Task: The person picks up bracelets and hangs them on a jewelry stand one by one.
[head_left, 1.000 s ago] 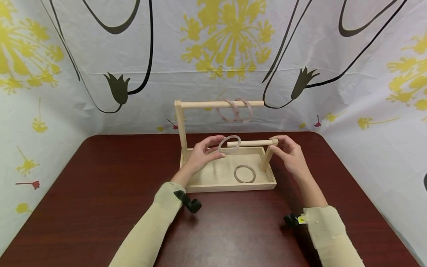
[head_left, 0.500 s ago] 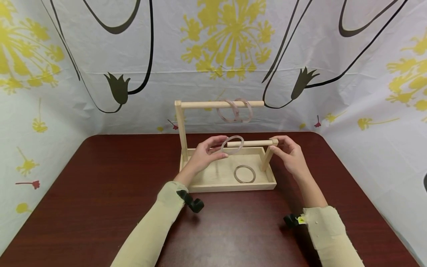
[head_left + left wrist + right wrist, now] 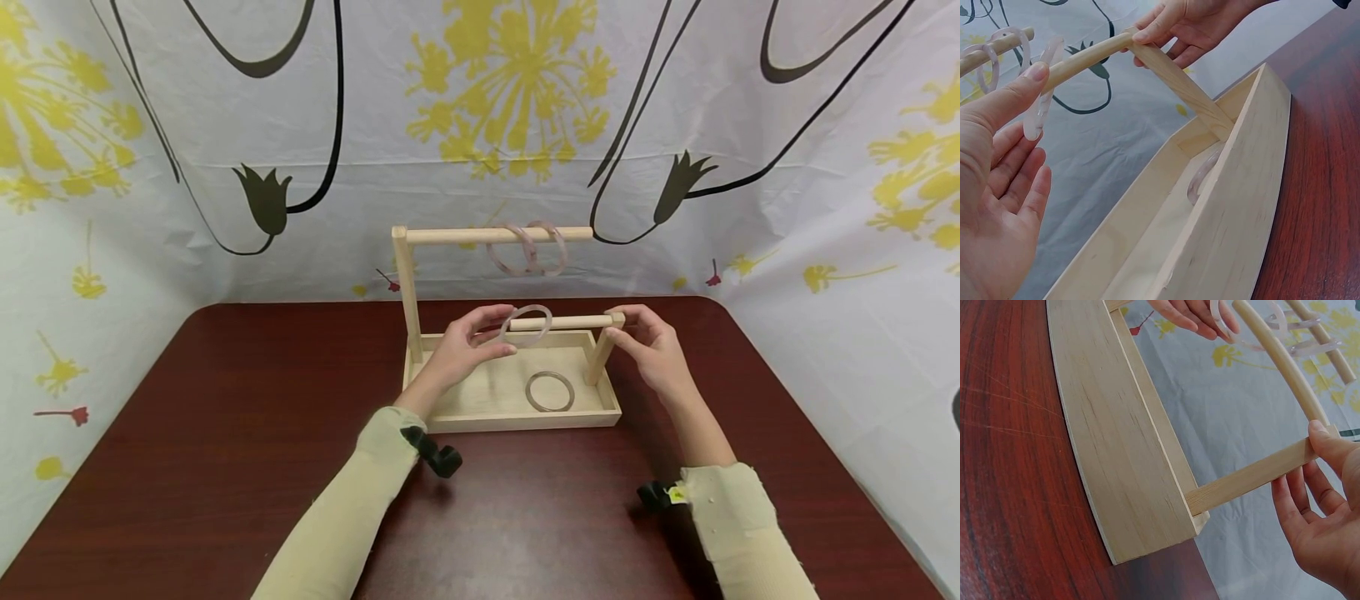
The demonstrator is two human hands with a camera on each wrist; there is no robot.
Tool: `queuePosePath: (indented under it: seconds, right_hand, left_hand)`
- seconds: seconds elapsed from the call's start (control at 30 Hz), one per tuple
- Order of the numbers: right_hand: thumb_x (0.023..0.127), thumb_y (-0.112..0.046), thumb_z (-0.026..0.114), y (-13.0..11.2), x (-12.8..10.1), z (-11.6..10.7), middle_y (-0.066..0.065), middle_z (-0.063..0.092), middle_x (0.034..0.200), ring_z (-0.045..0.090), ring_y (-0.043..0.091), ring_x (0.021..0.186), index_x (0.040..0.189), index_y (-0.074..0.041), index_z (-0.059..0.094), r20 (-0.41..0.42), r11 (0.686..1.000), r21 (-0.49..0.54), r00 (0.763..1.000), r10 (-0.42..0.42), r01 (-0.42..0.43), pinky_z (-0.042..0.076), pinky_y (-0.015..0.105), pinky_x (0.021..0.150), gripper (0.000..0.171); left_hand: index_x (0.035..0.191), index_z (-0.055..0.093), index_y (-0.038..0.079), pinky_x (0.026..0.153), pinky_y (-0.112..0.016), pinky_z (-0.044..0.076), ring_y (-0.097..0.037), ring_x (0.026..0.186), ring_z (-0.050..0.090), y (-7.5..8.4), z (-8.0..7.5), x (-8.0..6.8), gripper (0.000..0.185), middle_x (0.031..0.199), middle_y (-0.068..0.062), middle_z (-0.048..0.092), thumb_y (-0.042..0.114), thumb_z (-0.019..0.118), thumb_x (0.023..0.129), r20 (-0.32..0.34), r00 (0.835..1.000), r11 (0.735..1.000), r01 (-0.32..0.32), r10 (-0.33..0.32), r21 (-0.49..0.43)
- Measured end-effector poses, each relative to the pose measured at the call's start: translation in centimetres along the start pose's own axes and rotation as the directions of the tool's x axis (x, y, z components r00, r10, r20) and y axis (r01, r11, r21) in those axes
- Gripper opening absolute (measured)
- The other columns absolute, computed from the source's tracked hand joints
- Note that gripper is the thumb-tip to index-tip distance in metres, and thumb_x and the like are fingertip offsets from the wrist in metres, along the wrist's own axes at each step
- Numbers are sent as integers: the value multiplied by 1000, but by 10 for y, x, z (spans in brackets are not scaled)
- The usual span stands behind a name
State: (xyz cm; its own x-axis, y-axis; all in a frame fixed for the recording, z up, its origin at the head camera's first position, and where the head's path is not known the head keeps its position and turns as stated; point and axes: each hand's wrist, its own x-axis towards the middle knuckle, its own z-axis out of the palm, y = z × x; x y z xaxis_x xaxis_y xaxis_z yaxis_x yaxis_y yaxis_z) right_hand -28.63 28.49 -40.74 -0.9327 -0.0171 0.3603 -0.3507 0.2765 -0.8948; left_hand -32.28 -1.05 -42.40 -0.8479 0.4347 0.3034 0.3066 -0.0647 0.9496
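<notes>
1 translucent ring (image 3: 527,325) pinched in left hand (image 3: 459,348), just over free left end of lower dowel (image 3: 566,322); dowel axis runs left-right; right hand (image 3: 654,350) pinching short post (image 3: 602,354).

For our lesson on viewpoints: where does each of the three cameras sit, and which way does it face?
Head: above, facing forward and down at the wooden stand; both sleeved arms show.
Left wrist: beside the left hand, looking along the tray.
Right wrist: beside the right hand, facing the short post.
All views share the low rod and the bangle.
</notes>
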Motion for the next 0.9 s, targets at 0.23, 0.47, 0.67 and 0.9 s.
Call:
queuePosePath:
  seconds: [0.23, 0.47, 0.67, 0.9]
  right_hand:
    - [95, -5, 66, 0, 0, 0, -17, 64, 98, 61, 0, 88, 119, 3, 60, -1, 1000, 6, 1000, 8, -8, 52, 11, 77, 26]
    - [95, -6, 66, 1, 0, 0, -18, 64, 99, 61, 0, 88, 120, 4, 59, -3, 1000, -7, 1000, 8, -8, 52, 11, 76, 28]
    - [95, -6, 66, 1, 0, 0, -18, 64, 98, 60, 0, 88, 121, 5, 58, -3, 1000, -12, 1000, 9, -9, 52, 11, 76, 29]
    - [95, -6, 66, 1, 0, 0, -18, 64, 99, 60, 1, 88, 120, 5, 59, -6, 1000, -18, 1000, 4, -5, 51, 11, 76, 29]
  left_hand:
    - [139, 53, 1, 113, -32, 46, -31, 135, 50, 1, 2, 1, 55, 143, -18, 53, -3, 73, 88, 8, 1000, 1000, -9, 9, 8]
    - [139, 53, 1, 114, -34, 45, -30, 135, 50, -1, 3, 2, 54, 143, -17, 54, -1, 72, 88, 11, 1000, 1000, -8, 8, 22]
    - [139, 53, 1, 113, -31, 45, -29, 135, 50, -2, 4, 2, 54, 144, -17, 54, -2, 72, 88, 14, 1000, 1000, -7, 7, 26]
    - [140, 52, 1, 113, -35, 46, -31, 133, 49, -3, 6, 1, 55, 146, -17, 52, -3, 71, 88, 21, 1000, 1000, -9, 9, 5]
